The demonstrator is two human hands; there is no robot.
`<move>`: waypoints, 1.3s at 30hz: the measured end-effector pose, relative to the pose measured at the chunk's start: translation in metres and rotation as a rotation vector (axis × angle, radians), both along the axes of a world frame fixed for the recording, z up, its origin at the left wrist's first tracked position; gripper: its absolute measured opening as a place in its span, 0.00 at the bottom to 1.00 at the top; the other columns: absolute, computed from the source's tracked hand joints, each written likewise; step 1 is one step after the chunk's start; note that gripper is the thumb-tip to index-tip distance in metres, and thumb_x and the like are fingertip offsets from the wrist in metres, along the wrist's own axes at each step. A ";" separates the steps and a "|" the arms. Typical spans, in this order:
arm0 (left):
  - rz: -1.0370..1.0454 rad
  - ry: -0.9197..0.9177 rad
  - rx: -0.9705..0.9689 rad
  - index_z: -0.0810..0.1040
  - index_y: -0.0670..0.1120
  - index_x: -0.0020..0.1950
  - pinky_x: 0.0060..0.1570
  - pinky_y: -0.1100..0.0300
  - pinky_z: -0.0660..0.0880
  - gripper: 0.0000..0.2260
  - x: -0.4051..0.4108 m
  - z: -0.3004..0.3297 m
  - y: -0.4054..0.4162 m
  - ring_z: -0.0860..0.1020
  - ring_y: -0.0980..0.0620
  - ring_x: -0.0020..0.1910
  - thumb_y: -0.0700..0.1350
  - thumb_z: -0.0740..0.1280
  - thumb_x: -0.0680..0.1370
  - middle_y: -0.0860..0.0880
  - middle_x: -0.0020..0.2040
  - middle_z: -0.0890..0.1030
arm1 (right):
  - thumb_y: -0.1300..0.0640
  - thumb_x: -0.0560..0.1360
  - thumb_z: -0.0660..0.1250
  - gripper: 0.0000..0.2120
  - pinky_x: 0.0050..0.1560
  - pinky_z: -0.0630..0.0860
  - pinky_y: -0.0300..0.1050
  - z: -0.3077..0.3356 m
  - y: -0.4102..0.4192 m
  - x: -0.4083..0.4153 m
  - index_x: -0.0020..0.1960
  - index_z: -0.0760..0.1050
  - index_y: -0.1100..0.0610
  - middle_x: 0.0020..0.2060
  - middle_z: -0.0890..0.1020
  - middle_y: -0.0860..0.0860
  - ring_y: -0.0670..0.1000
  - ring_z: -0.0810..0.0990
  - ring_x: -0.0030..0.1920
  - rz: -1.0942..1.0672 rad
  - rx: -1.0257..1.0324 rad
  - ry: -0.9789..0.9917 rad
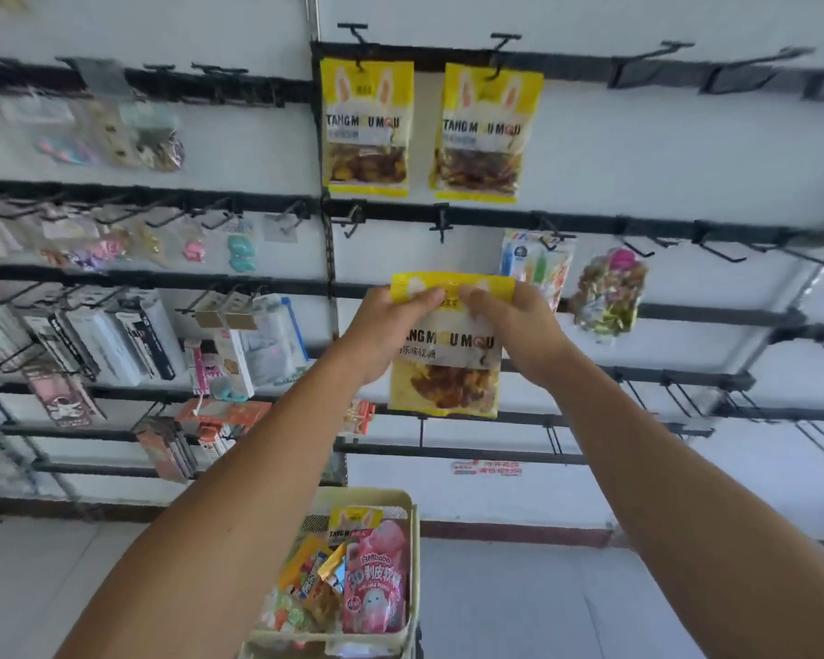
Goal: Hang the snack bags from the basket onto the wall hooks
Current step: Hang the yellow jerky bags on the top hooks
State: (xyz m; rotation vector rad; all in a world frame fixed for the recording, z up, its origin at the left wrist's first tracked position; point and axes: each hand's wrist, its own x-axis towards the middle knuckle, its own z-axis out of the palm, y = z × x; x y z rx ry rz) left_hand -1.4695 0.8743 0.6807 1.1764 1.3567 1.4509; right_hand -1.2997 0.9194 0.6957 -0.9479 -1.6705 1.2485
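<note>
I hold a yellow snack bag up in front of the wall, below two bare hooks. My left hand pinches its top left corner and my right hand pinches its top right. Two matching yellow bags hang from hooks on the top rail. Below, a cream basket holds several more snack bags, among them a pink one and another yellow one.
Black rails with many bare hooks run across the white wall to the right. A striped bag and a bag of wrapped sweets hang right of my hands. Small goods and boxes crowd the left racks.
</note>
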 end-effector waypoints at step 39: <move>0.144 0.072 0.286 0.78 0.46 0.40 0.36 0.62 0.69 0.11 0.185 0.184 0.245 0.75 0.58 0.35 0.49 0.68 0.80 0.52 0.37 0.79 | 0.57 0.77 0.68 0.12 0.40 0.81 0.55 0.173 0.230 0.163 0.35 0.75 0.57 0.30 0.80 0.53 0.55 0.82 0.31 -0.211 0.159 0.243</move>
